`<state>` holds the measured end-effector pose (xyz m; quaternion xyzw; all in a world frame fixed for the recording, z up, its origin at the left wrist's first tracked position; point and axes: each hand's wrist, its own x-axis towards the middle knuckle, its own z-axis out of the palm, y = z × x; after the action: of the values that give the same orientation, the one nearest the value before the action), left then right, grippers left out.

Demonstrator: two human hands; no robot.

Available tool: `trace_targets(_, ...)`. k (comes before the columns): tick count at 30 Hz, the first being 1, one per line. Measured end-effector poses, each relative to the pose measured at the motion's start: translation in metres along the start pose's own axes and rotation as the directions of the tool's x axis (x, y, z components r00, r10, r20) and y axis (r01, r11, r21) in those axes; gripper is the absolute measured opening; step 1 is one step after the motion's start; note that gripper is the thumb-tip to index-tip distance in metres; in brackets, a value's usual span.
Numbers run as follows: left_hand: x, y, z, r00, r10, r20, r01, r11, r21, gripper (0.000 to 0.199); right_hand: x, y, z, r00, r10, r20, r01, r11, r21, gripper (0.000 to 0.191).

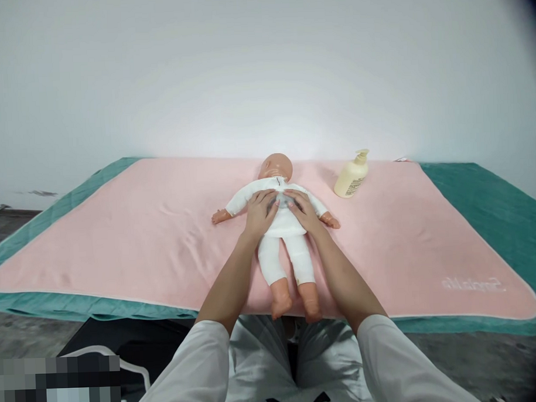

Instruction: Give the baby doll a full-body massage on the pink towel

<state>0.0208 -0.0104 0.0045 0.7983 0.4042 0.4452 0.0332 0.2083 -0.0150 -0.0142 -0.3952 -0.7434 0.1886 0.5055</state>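
A baby doll (286,225) with a white cloth body lies stretched out, its bald head (278,165) toward the wall and its feet toward me. Its arms spread to both sides. My left hand (262,213) rests on the left side of the doll's upper torso, fingers extended. On the opposite side lies my right hand (302,208), also with fingers stretched out. Between my hands a greyish, shiny patch (284,200) shows on the torso, partly covered by my fingers. Neither hand grasps anything.
A cream pump bottle (351,176) stands tilted right of the doll. Beneath everything spreads a pink mat (396,243) over a green quilted cover (492,205). A pale wall (263,72) rises behind. Something black (123,338) with a white curved frame is at lower left.
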Motion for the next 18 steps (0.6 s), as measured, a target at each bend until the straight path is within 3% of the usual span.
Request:
trace_targets(8,0.01,0.005,-0.002,0.985,-0.107,0.134,0.104,0.994,0.029,0.033,0.007,-0.002,-0.003,0.997,0.081,0.005,-0.081,0.996,-0.037,0.044)
trace_targets(13,0.033,0.008,-0.009,0.927,-0.293,0.234,0.278,0.956,0.095,0.049,0.018,0.001,-0.002,0.993,0.119,-0.004,-0.119,0.99,-0.069,0.044)
trace_targets(15,0.042,0.007,-0.009,0.903,-0.355,0.242,0.336,0.934,0.117,0.052,0.023,0.006,-0.001,0.993,0.119,-0.016,-0.12,0.989,-0.081,0.045)
trace_targets(18,0.048,0.003,-0.007,0.914,-0.342,0.218,0.318,0.938,0.141,0.05,0.026,0.014,0.002,0.996,0.081,-0.033,-0.083,0.992,-0.09,0.044)
